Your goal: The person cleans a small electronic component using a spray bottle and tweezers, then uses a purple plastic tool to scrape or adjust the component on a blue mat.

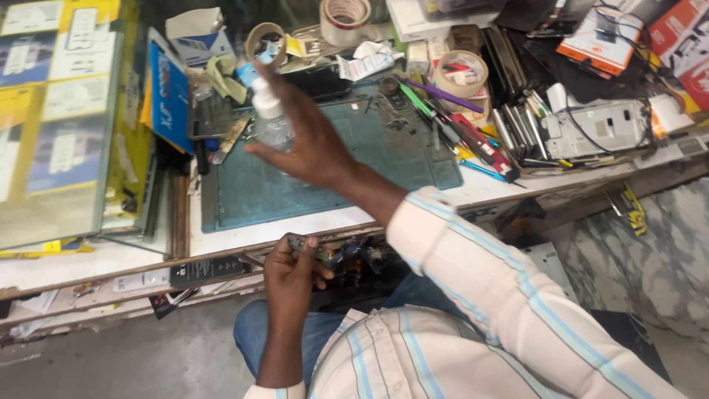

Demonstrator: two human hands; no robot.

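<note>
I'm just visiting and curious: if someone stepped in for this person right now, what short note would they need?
Right hand: holds a small clear bottle with a white cap above the green work mat.
Left hand: grips a small green part at the bench edge, over the lap.
Around: tape rolls, tools and pens crowd the mat's right side.
Done: bottle and part both in hand.
Left: the two are still apart; whether the cap is on tight cannot be told.

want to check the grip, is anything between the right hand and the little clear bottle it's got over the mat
Nothing visible: the right hand wraps directly around the small clear bottle, fingers on its body, above the green work mat.
</note>
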